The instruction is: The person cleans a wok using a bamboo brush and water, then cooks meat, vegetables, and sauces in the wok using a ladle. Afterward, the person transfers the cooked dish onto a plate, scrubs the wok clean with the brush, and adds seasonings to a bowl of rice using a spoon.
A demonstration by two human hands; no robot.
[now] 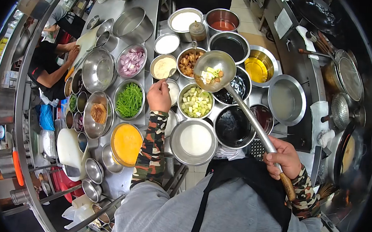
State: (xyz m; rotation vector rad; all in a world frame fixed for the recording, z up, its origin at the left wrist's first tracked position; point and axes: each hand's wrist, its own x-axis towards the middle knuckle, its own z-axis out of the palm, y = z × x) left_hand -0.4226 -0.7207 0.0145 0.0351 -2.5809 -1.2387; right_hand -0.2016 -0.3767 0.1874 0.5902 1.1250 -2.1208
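Note:
My right hand (283,159) is wrapped round the handle of a large metal ladle (218,60). The ladle's bowl hangs over the containers and holds small chopped pieces, white, green and brown. My left hand (159,97) is closed on a small spoon (171,73), whose end is at the bowl of pale yellow powder (164,66). Near that hand stand a bowl of white powder (173,92), a bowl of diced green vegetable (196,102) and a bowl of brown chunks (189,62).
Around these stand chopped red onion (131,61), green strips (129,99), beaten egg (126,144), white liquid (195,139), dark liquid (235,126) and yellow oil (256,69). A co-worker's hands (72,55) rest by a cutting board at the left. Strainers (349,78) hang at the right.

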